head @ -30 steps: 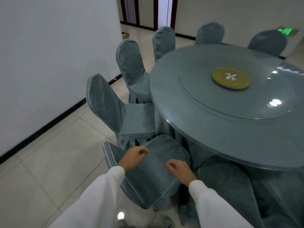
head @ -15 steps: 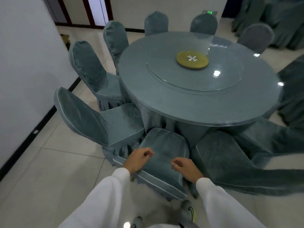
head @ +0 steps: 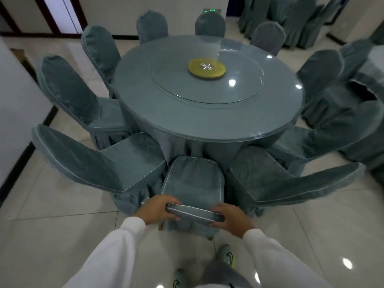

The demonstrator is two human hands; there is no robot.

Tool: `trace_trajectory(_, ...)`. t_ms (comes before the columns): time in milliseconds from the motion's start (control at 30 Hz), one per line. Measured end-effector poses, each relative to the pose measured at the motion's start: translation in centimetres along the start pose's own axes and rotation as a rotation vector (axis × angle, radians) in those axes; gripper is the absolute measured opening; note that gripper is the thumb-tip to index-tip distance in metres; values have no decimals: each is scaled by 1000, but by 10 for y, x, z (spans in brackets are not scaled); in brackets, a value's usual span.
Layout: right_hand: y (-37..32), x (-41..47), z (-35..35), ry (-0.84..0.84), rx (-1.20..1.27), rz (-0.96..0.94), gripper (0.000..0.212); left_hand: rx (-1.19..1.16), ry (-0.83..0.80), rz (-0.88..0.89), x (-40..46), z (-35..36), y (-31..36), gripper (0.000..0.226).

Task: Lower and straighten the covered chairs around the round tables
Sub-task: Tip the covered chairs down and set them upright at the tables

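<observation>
Teal chair (head: 193,181) top gripped by left hand (head: 158,208) and right hand (head: 230,220).

Round desk (head: 207,119) at frame centre, draped in grey-blue cloth to floor. Glass turntable (head: 207,88) laid on top, gold disc (head: 206,68) at its middle. Glossy pale tiled floor (head: 52,225) across lower frame; covered chairs (head: 99,161) ringed close around desk, more seen at upper right.

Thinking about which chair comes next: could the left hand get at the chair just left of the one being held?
Probably yes: the left hand now grips the held chair top, and the left neighbour chair stands beside it, with nothing between.
</observation>
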State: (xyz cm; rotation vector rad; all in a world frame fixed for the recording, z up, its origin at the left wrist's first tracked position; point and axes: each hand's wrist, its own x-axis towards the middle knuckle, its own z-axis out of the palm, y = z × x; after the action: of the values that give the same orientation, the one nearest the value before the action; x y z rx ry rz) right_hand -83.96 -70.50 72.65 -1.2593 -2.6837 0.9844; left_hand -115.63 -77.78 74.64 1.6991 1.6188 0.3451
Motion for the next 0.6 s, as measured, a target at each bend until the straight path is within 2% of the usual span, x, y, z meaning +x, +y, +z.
trace_trajectory(67,-3,-3,2,21,-99,-23,48,25,-3,25,3,0,-6,39)
trace_trajectory(133,-4,-4,2,50,-103,-6,44,66,-2,42,5,-2,-3,38)
trace_trajectory(333,2,3,-8,37,-11,102,45,111,30,17,16,-3,11,33)
trace_trajectory(433,5,6,-11,-1,36,139,45,163,-23,-39,24,-3,14,38)
trace_trajectory(533,9,8,-17,-41,132,162,47,37,-157,-72,36,-6,22,47)
trace_trajectory(600,14,8,-26,-23,249,178,57,-113,-187,-76,41,-8,38,52)
